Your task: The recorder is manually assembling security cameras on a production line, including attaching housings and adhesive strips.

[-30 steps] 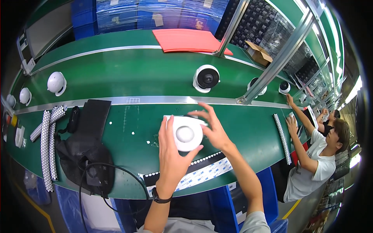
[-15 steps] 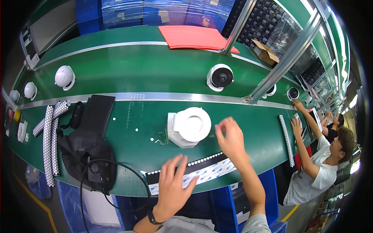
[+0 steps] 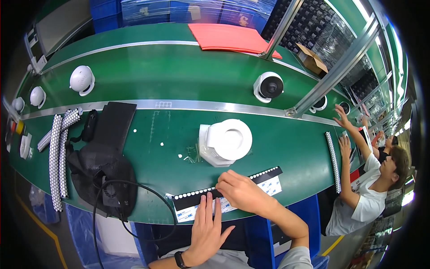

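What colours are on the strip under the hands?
The strip: black with white dots, then white with blue print; head view.

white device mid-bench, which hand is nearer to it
Right. The right hand is just on the near side of the white device, apart from it, at the dotted edge of the strip. The left hand is farther back toward the person, also over the strip.

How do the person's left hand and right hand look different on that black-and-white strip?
The left hand has straight fingers; the right hand has curled ones. The left wrist wears a black band; the right wrist is bare. Both hands are at the black-and-white strip.
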